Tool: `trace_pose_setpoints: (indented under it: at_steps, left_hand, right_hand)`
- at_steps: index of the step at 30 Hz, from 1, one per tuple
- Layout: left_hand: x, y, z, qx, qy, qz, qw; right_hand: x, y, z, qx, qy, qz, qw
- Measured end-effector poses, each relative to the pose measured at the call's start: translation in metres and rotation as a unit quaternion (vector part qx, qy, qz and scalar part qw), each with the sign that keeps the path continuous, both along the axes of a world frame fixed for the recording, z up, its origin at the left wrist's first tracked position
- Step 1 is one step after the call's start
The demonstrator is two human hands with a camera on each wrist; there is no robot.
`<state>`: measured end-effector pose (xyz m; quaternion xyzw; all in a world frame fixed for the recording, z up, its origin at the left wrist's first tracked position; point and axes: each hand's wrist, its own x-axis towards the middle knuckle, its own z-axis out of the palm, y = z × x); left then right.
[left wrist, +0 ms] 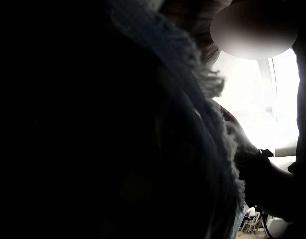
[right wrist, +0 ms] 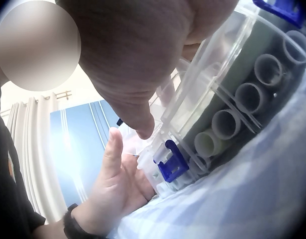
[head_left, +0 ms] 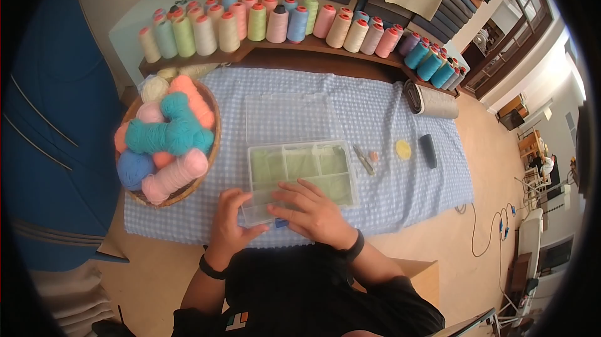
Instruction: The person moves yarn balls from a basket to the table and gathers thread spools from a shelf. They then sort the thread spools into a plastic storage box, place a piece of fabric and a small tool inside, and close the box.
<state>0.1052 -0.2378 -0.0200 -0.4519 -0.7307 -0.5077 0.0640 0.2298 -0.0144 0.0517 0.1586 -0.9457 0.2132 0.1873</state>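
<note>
A clear plastic compartment box [head_left: 354, 180] lies on the checked cloth, its lid [head_left: 288, 118] folded back flat behind it. Green lining covers several of its compartments. My left hand [head_left: 226, 219] curves round the front left corner, thumb spread away from the fingers. Over the front compartments reaches my right hand [head_left: 320, 217], fingers extended and slightly apart. In the right wrist view a blue latch [right wrist: 173, 168] hangs on the front wall, and small round tubes [right wrist: 226, 124] show through the side. The left wrist view is mostly dark, with a frayed cloth edge [left wrist: 227, 134].
Left of the box stands a basket [head_left: 217, 125] of yarn. To the right lie snips [head_left: 363, 160], a small pinkish piece [head_left: 374, 156], a yellow disc [head_left: 402, 149] and a dark oblong [head_left: 428, 151]. Thread cones [head_left: 277, 24] line the back shelf; a fabric roll [head_left: 432, 100] sits back right.
</note>
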Motion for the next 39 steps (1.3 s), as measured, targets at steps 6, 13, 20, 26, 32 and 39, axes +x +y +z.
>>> trace_pose_setpoints:
  at_steps: [6, 13, 20, 26, 32, 39]
  left_hand:
    - [0.0005, 0.0003, 0.0022, -0.013, -0.003, 0.004, 1.000]
    - [0.0005, -0.0003, 0.0008, -0.017, -0.009, 0.004, 1.000]
    - [0.0009, -0.0007, 0.0023, -0.020, -0.012, 0.001, 1.000]
    - [0.0011, -0.0004, 0.0035, -0.020, -0.013, 0.000, 1.000]
    - [0.0001, -0.0005, 0.0019, -0.017, -0.002, -0.003, 1.000]
    - [-0.0009, -0.0008, 0.0004, -0.014, 0.004, -0.007, 1.000]
  right_hand:
    - [0.0001, 0.0006, 0.0002, 0.000, -0.003, 0.003, 1.000]
    - [-0.0003, 0.0001, 0.0002, 0.003, -0.003, 0.000, 1.000]
    - [0.0002, -0.0002, 0.0017, -0.003, -0.008, 0.002, 1.000]
    - [0.0003, -0.0007, 0.0018, -0.004, -0.007, 0.000, 1.000]
    - [0.0002, -0.0002, -0.0001, -0.004, -0.003, 0.000, 1.000]
    - [0.0004, -0.0008, 0.0013, -0.004, -0.004, -0.001, 1.000]
